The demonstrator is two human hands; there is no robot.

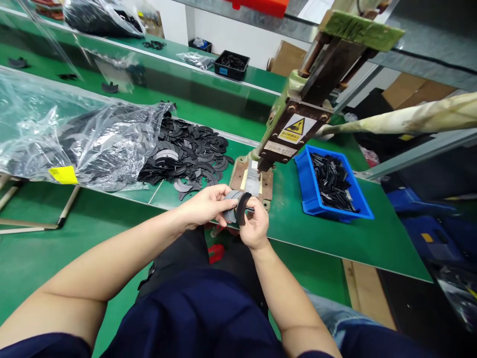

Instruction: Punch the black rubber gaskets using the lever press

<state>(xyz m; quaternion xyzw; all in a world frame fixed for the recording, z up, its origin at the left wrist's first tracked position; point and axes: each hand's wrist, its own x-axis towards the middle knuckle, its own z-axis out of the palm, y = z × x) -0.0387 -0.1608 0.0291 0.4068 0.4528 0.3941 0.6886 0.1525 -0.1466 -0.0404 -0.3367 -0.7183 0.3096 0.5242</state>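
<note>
A clear plastic bag spills a heap of black curved pieces over the green table. Just before the press, the left hand and right hand pinch a small stack of pieces between closed fingers. A blue bin stands at the right.

Bench: green work table across the near scene, a second green counter behind it (a glossy upright panel between them).
Wall: white, at the far end.
Storage: cardboard boxes far right of centre.
Frame: grey metal rails overhead at right.
Floor: wooden board near right.
</note>
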